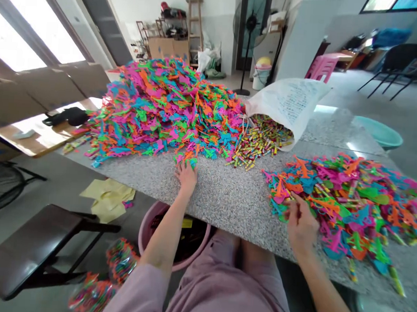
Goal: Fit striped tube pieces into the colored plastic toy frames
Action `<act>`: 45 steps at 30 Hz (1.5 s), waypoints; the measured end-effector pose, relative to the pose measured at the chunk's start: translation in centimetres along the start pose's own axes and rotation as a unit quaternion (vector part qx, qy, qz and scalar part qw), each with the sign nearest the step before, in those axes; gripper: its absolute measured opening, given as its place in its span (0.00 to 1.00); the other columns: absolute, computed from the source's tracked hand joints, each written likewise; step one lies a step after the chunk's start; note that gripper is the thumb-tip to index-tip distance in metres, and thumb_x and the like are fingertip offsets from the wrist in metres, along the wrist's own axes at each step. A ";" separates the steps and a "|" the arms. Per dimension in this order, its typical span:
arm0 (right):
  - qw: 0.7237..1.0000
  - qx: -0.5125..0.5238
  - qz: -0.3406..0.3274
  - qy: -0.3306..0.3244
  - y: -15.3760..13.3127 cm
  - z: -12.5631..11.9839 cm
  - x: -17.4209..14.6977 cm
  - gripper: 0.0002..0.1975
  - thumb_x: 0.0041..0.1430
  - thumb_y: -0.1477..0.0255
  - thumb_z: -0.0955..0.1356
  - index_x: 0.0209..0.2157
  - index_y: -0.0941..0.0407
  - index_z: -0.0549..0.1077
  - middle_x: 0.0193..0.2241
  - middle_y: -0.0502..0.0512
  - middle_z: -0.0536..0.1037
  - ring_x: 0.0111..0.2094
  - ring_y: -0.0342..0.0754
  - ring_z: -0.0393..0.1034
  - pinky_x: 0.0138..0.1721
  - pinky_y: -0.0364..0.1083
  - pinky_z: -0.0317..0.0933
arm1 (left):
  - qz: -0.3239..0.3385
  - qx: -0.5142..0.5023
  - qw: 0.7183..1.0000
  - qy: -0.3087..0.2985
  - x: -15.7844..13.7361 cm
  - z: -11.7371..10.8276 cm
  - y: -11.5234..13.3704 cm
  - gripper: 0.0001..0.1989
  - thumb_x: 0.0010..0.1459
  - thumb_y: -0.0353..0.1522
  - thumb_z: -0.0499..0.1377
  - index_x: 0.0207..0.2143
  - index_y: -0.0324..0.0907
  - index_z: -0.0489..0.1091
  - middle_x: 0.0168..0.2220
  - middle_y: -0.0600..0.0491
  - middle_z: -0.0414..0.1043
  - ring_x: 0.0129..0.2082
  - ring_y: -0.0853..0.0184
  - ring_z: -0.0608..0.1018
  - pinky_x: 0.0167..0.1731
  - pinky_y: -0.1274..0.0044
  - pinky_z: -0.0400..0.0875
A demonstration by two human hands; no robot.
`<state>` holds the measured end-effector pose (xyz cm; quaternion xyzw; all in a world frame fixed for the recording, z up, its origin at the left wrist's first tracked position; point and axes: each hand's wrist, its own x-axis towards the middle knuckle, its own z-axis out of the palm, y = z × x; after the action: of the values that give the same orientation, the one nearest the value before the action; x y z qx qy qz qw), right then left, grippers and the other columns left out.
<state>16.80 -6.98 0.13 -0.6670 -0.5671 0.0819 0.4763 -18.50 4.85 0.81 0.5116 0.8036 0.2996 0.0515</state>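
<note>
Lavender cloth over the person's lap [228,289] lies nearest, with a round pink plastic tub [144,234] partly under the near edge of the speckled grey stone desk [226,204]. Toward that edge's right, the right hand [301,223] has its fingers bent at the left side of a low mixed heap of flat, bright plastic pieces and slim yellow-tipped tubes [333,196]; whether they are clamped on one cannot be told. Good handling here would likely mean a light fingertip pinch on a single piece, since the thin shapes look apt to snag their neighbours. Some tubes lie right by the near edge, so a sideways sweep could push them off.

Farther in, the left hand [186,173] has its fingers slightly apart over loose pieces at the front of a tall heap of pink, orange, green and blue plastic pieces [176,107]; a firm grip cannot be made out. Drawing from this low fringe should disturb the slope least. Speckled stone shows between the hands, leaving room to move along the near edge. Beyond, a white woven sack [286,99] spills small yellow-and-red cylinders [266,136], limiting reach toward the far edge.
</note>
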 end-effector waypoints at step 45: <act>0.917 0.298 0.167 -0.207 -6.9 2.5 -3.3 0.16 0.51 0.61 0.71 0.38 0.57 0.79 0.28 0.53 0.77 0.22 0.42 0.64 0.19 0.41 0.55 | -0.205 -0.663 0.654 -0.301 -18.2 -2.4 8.5 0.11 0.44 0.32 0.69 0.32 0.41 0.73 0.32 0.56 0.78 0.32 0.71 0.77 0.39 0.74 0.74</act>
<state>9.38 -9.08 2.39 -0.5473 -0.4827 0.4621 0.5039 -4.14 -9.18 3.28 0.2257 0.4161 0.5644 0.6763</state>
